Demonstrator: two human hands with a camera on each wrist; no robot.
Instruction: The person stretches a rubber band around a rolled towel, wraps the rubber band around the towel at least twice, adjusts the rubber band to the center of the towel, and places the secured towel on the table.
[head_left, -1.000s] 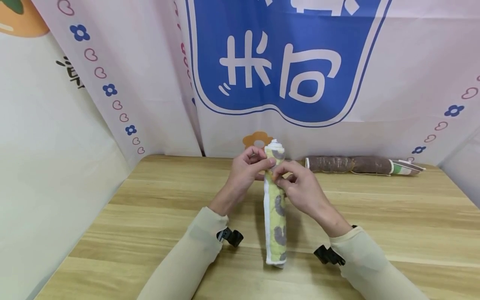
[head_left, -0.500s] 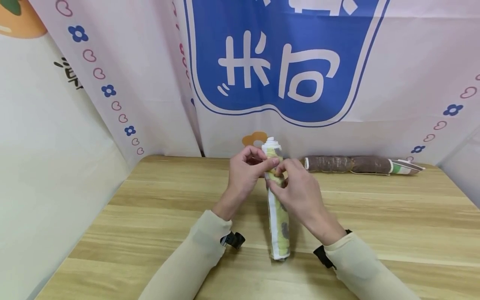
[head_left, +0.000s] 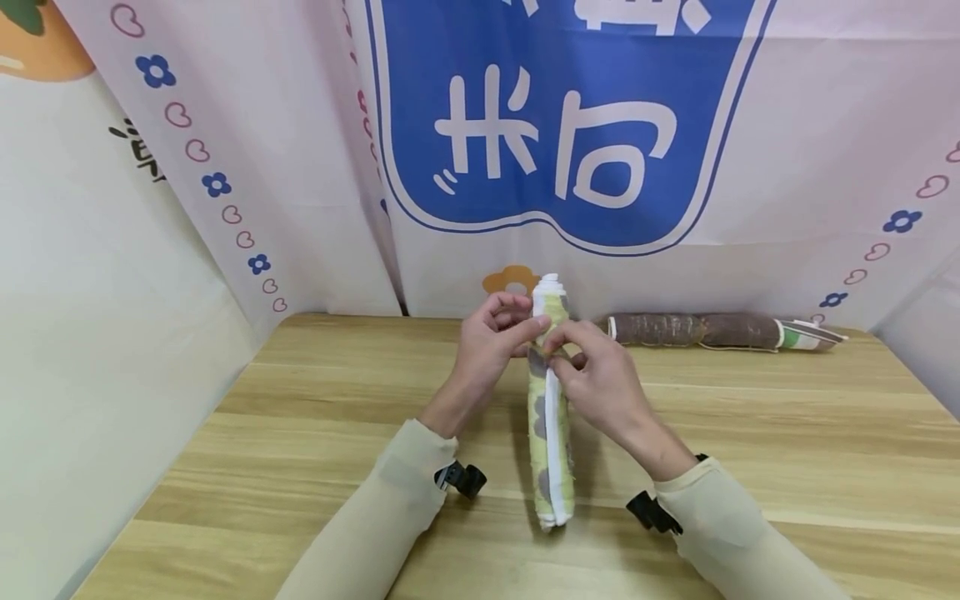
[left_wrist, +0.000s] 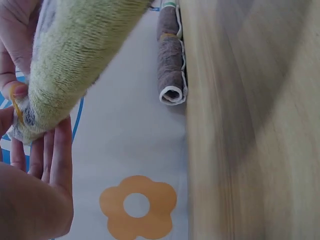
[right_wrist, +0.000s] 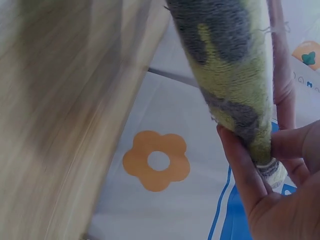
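Observation:
A rolled towel [head_left: 551,433], yellow-green with grey patches and a white hem, is held between both hands above the table, its far end pointing toward the backdrop. My left hand [head_left: 487,337] grips the roll near that far end, thumb on top and fingers behind. Just to the right, my right hand [head_left: 600,375] pinches the roll a little nearer. A thin yellow-orange band [left_wrist: 16,107] shows round the narrow end in the left wrist view, by the fingertips. In the right wrist view the right hand [right_wrist: 285,200] has thumb and finger either side of the towel.
A second rolled towel [head_left: 667,330], brown with a white edge and a tie round its middle, lies at the table's back right. The wooden table [head_left: 337,417] ends at a printed cloth backdrop [head_left: 450,250]. Cameras sit on both wrists.
The towel has turned about its length, so its white hem has moved from the left side toward the middle. Its near end swung right and came partly back. Both hands stay near the far end.

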